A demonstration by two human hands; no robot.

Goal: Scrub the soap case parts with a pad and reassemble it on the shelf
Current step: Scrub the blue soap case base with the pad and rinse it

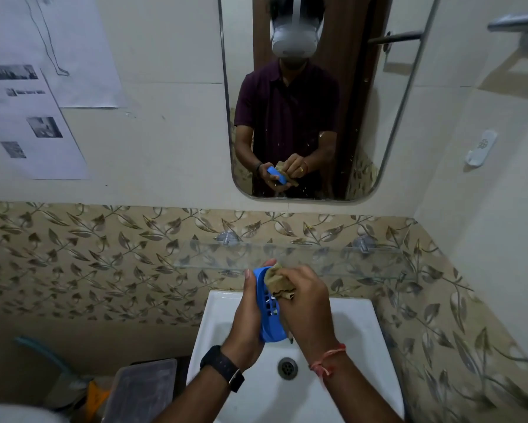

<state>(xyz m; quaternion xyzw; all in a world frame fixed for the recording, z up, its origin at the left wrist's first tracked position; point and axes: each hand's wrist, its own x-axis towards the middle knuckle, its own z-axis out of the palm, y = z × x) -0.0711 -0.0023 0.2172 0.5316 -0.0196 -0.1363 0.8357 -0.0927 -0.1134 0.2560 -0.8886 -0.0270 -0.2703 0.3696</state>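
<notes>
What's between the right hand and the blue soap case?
A brown pad, held by the right hand against the soap case, in the head view.

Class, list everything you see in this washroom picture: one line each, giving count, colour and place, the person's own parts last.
sink: one, white, bottom centre
drain: one, grey, in the sink
soap case part: one, blue, over the sink
scrub pad: one, brown, against the case part
glass shelf: one, clear, wall above sink
mirror: one, silver-edged, above the shelf
paper sheets: several, white, left wall
wall hook: one, white, right wall
left hand: one, black watch, holds the case part
right hand: one, red wrist thread, grips the pad
</notes>
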